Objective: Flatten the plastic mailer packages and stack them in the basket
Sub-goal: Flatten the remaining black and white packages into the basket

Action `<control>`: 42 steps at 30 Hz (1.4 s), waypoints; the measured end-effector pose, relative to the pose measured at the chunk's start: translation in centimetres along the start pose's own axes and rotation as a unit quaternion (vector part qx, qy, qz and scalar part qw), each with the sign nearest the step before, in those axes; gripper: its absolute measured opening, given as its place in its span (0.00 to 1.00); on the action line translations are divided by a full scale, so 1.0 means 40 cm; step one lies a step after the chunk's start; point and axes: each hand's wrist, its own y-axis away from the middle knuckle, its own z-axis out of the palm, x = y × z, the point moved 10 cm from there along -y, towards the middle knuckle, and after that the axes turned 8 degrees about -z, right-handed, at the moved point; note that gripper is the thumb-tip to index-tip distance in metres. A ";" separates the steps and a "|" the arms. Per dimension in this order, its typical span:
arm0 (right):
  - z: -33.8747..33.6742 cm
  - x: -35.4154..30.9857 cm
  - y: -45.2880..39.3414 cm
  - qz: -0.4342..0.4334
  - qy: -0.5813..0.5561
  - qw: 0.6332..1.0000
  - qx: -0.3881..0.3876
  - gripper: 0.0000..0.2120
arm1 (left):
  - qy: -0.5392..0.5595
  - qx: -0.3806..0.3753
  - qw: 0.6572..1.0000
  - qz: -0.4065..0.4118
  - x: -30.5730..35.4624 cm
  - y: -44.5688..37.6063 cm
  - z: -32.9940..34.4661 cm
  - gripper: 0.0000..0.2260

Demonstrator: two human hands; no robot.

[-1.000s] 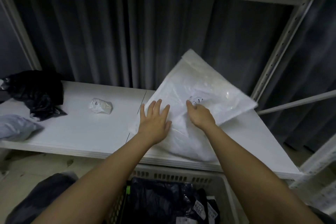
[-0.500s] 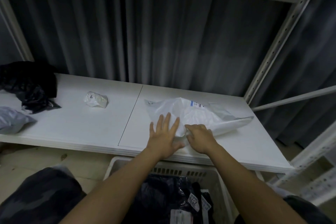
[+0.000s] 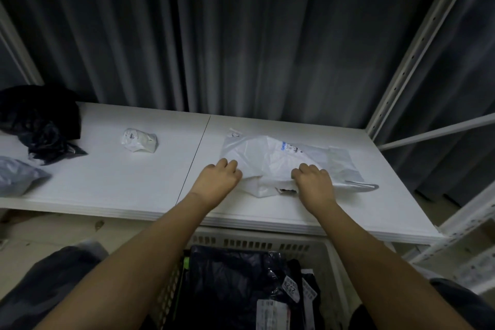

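Observation:
A white plastic mailer [image 3: 270,158] lies on the right half of the white shelf [image 3: 150,182], with a printed label on its far side. My left hand [image 3: 221,177] has its fingers curled over the mailer's near left edge. My right hand [image 3: 313,179] grips the near right part with curled fingers. Below the shelf's front edge stands a white slotted basket [image 3: 257,242] holding dark mailers [image 3: 235,284] with labels.
A small crumpled white packet [image 3: 139,140] sits mid-left on the shelf. A black bag pile [image 3: 40,120] and a grey mailer [image 3: 18,175] lie at the far left. A metal rack upright [image 3: 417,48] stands at the right. Dark curtains hang behind.
The mailer went from raised and tilted to lying on the shelf. My hands moved apart along its near edge, and the left hand's spread fingers curled.

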 end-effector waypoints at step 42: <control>0.181 -0.061 0.034 0.075 -0.204 0.962 -0.163 0.32 | 0.194 -0.269 0.925 -0.184 -0.047 0.015 0.248 0.31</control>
